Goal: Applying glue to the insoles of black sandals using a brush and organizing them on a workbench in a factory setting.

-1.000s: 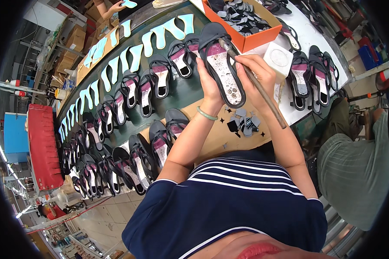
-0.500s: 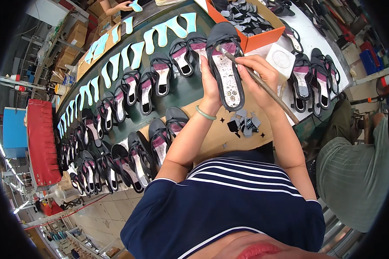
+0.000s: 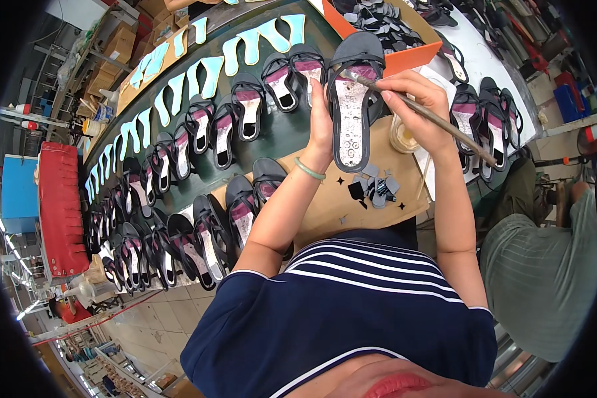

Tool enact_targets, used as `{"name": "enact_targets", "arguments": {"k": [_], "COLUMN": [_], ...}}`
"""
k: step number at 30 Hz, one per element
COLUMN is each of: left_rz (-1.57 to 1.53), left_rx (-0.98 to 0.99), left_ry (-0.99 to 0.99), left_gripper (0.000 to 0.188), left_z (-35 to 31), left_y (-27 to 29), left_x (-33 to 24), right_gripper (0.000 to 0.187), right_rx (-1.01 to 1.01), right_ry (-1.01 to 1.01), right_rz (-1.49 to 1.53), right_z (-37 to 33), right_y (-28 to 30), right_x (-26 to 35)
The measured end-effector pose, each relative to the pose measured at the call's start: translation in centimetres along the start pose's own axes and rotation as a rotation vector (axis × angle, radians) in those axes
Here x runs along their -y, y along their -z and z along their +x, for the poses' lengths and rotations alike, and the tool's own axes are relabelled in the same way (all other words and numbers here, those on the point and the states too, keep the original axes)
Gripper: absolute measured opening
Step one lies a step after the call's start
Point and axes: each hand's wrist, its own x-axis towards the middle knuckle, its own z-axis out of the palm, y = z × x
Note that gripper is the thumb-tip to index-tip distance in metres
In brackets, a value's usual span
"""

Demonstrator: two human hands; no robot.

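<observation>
My left hand (image 3: 321,129) grips a black strappy sandal (image 3: 351,123) by its left edge, toe pointing away from me. The sandal's white, speckled footbed faces up, with purple lining under the straps. Closed around a long wooden-handled brush (image 3: 448,126), my right hand (image 3: 419,106) is just right of the sandal. The brush's tip lies over the footbed just below the straps; whether it touches cannot be made out. Beneath my hands, small grey and black cut pieces (image 3: 378,188) are scattered on brown cardboard (image 3: 325,215). Below my right hand is a jar (image 3: 403,136), partly hidden by it.
Rows of similar sandals (image 3: 247,109) line the green table (image 3: 259,144), with pale blue shaped pieces (image 3: 172,99) behind them. An orange box (image 3: 414,58) of dark scraps stands at the far right. More sandals (image 3: 489,119) lie on a white surface. Another person's grey-clothed leg (image 3: 544,278) is at right.
The sandal and both hands have shifted slightly right. The brush handle lies flatter, and the jar has come into view. Another person's hand at the far edge has mostly left the picture.
</observation>
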Motion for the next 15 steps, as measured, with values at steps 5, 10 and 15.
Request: {"name": "enact_targets", "arguments": {"k": [5,10,15], "left_rz": [0.020,0.068,0.112], "left_rx": [0.059,0.024,0.071], "left_ry": [0.023,0.028,0.045], "left_gripper": [0.077,0.075,0.074], "left_z": [-0.1,-0.7,-0.5], "left_y": [0.8,-0.2,0.9], "left_x": [0.1,-0.5,-0.5], "right_gripper": [0.011,0.011,0.012], "right_rx": [0.070,0.114,0.149], "right_ry": [-0.012,-0.014,-0.026], "right_rz": [-0.018,-0.025,-0.008], "right_z": [0.4,0.4,0.7], "right_y": [0.9,1.2,1.6], "right_x": [0.2,0.8,0.8]}}
